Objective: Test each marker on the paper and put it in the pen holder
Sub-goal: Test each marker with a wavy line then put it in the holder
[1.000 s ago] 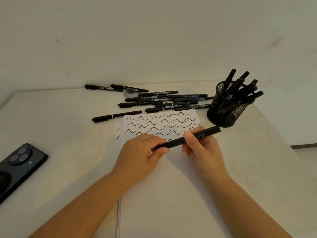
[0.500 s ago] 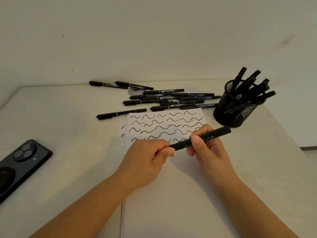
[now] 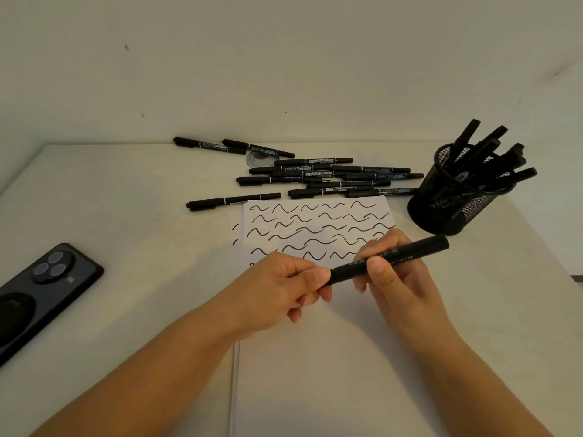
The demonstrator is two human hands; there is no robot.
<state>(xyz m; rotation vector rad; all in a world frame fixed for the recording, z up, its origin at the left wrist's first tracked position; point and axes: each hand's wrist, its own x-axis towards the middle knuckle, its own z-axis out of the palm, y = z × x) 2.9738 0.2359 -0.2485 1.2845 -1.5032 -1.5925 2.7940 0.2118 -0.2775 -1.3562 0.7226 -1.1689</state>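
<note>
A black cylindrical marker (image 3: 407, 254) is held above the white sheet of paper (image 3: 315, 357) covered in black wavy test strokes, tilted up to the right. Its left end is pinched by the left hand (image 3: 280, 288); its barrel is grasped by the right hand (image 3: 391, 272). A black mesh pen holder (image 3: 454, 200), filled with markers, is seen at far right. A pile of loose black markers (image 3: 321, 176) is laid beyond the paper. A dark smartphone (image 3: 41, 291) is placed at left on the pale table (image 3: 126, 231).

Plain desk (image 3: 126, 190) against bare wall (image 3: 284, 58), phone (image 3: 47, 288) alongside: home or office.
</note>
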